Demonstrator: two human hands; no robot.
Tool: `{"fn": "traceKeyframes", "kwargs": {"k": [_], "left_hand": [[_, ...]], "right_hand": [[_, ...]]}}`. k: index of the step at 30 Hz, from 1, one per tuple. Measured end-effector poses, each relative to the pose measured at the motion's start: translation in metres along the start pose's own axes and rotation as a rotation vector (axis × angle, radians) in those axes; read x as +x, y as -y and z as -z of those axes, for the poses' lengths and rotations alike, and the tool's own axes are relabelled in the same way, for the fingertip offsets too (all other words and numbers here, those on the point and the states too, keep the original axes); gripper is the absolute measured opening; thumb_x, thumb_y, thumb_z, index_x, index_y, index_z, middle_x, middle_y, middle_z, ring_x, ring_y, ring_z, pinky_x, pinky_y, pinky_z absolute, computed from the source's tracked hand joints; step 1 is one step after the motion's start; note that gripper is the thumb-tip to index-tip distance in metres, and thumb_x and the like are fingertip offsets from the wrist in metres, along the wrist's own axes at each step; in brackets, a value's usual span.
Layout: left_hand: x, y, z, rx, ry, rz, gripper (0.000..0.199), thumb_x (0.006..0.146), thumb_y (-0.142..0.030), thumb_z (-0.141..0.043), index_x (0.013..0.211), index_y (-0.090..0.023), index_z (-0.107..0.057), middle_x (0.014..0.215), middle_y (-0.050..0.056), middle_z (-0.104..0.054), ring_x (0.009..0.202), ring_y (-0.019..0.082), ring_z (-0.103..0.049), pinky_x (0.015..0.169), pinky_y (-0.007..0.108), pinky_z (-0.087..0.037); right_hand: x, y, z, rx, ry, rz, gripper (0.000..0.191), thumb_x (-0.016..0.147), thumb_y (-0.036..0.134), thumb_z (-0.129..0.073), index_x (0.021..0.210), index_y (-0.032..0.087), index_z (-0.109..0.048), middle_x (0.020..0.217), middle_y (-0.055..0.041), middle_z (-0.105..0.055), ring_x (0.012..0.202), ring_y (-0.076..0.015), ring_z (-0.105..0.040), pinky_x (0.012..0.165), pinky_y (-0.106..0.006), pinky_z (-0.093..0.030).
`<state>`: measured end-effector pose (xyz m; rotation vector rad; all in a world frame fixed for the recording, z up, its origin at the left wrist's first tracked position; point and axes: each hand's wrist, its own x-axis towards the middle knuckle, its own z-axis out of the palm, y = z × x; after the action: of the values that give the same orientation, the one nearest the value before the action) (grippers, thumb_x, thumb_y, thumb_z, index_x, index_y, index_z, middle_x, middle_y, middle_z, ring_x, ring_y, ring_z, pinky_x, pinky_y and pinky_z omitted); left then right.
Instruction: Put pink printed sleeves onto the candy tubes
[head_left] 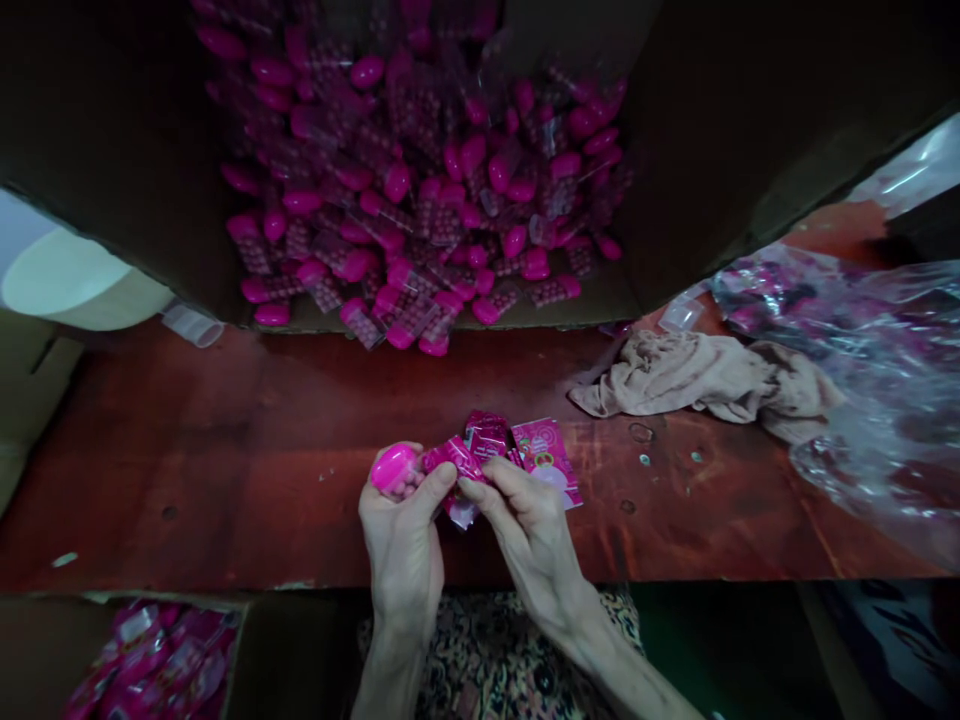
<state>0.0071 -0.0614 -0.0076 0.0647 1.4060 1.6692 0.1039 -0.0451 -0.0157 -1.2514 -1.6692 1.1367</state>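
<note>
Above the front part of the table, my left hand (405, 530) is closed round a small clear candy container (395, 470) with a shiny pink cap and pink balls inside. Its thumb also presses on a pink printed foil packet (455, 458). My right hand (529, 520) pinches the packet's other side between thumb and fingers. Just behind the fingers lies another dark pink packet (486, 432). A flat pink printed card or sachet (549, 460) rests to the right of it. Part of what lies beneath my hands is hidden.
A tipped cardboard box (645, 180) holds a heap of pink-capped containers (442, 220). On the red wooden table (225, 430) lie a crumpled cloth (697, 375) and a clear plastic bag (885, 380). Pink packets (165, 655) fill a box at lower left. A pale round tub (75, 280) stands left.
</note>
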Motion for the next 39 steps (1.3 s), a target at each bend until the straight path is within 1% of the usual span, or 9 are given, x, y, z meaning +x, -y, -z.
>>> {"fn": "traceKeyframes", "kwargs": {"k": [3,11,17,21,24,26,29,33,39], "left_hand": [[0.001,-0.006,-0.001,-0.024,-0.033,0.016,0.036,0.053,-0.007,-0.079,0.083,-0.016,-0.060,0.069,-0.003,-0.066,0.062,0.009,-0.062,0.063,0.020,-0.050],[0.005,-0.010,0.001,-0.042,0.004,0.035,0.032,0.055,-0.008,-0.078,0.081,-0.016,-0.061,0.070,-0.004,-0.065,0.063,0.008,-0.061,0.065,0.018,-0.050],[0.005,-0.006,0.003,0.127,0.025,-0.103,0.048,0.056,-0.008,-0.078,0.099,-0.019,-0.059,0.068,-0.005,-0.063,0.059,0.008,-0.059,0.061,0.018,-0.050],[0.000,-0.002,0.001,0.258,0.083,-0.169,0.050,0.060,-0.010,-0.074,0.106,-0.022,-0.058,0.091,0.000,-0.066,0.074,0.013,-0.064,0.062,0.020,-0.052],[-0.001,0.002,0.000,0.333,0.133,-0.189,0.047,0.064,-0.008,-0.069,0.107,-0.024,-0.061,0.104,0.002,-0.066,0.086,0.016,-0.064,0.070,0.022,-0.052],[-0.002,0.004,0.000,0.298,0.199,-0.152,0.044,0.064,-0.006,-0.068,0.105,-0.023,-0.063,0.102,0.002,-0.067,0.090,0.016,-0.063,0.076,0.024,-0.050],[0.000,0.005,0.002,0.161,0.285,0.034,0.040,0.059,-0.003,-0.072,0.096,-0.019,-0.068,0.090,0.002,-0.071,0.080,0.013,-0.064,0.073,0.022,-0.050],[0.006,-0.002,0.005,-0.004,0.162,0.152,0.026,0.055,-0.008,-0.077,0.078,-0.015,-0.070,0.068,0.000,-0.070,0.061,0.008,-0.061,0.061,0.018,-0.049],[0.017,-0.009,0.005,-0.221,0.067,0.179,0.013,0.062,-0.017,-0.077,0.066,-0.015,-0.065,0.066,-0.001,-0.068,0.061,0.008,-0.060,0.067,0.020,-0.048]], "right_hand": [[0.007,0.001,0.000,0.113,-0.068,-0.059,0.006,0.082,0.019,-0.060,0.082,0.018,-0.067,0.067,0.0012,-0.066,0.057,-0.0123,-0.059,0.055,-0.022,-0.048],[0.013,-0.001,-0.003,-0.062,-0.059,0.212,0.020,0.089,0.017,-0.048,0.088,0.017,-0.068,0.065,-0.0004,-0.066,0.052,-0.0120,-0.059,0.050,-0.022,-0.048],[0.022,0.014,0.004,-0.243,-0.094,0.284,0.028,0.085,0.031,-0.056,0.108,0.015,-0.062,0.097,-0.0119,-0.063,0.091,-0.0250,-0.057,0.077,-0.041,-0.050],[0.029,0.028,0.002,-0.118,0.102,0.198,0.028,0.068,0.025,-0.076,0.094,0.019,-0.066,0.100,-0.0072,-0.062,0.096,-0.0237,-0.053,0.082,-0.040,-0.049],[0.029,0.033,-0.002,0.075,0.149,0.081,0.023,0.062,0.017,-0.080,0.079,0.021,-0.066,0.093,-0.0028,-0.064,0.094,-0.0210,-0.057,0.080,-0.036,-0.049],[0.028,0.035,-0.002,0.272,0.092,-0.037,0.020,0.066,0.016,-0.077,0.078,0.022,-0.062,0.088,0.0001,-0.065,0.088,-0.0181,-0.061,0.076,-0.032,-0.052],[0.032,0.036,0.008,0.611,-0.123,-0.153,0.017,0.075,0.022,-0.070,0.083,0.024,-0.055,0.079,0.0036,-0.068,0.073,-0.0138,-0.067,0.066,-0.027,-0.055],[0.036,0.029,0.033,0.786,-0.280,-0.200,0.015,0.083,0.039,-0.060,0.088,0.025,-0.055,0.069,0.0042,-0.067,0.054,-0.0102,-0.065,0.052,-0.022,-0.055],[0.008,0.015,0.032,0.665,-0.099,-0.397,0.016,0.086,0.039,-0.056,0.088,0.022,-0.055,0.066,0.0027,-0.063,0.046,-0.0074,-0.058,0.039,-0.016,-0.047]]}}
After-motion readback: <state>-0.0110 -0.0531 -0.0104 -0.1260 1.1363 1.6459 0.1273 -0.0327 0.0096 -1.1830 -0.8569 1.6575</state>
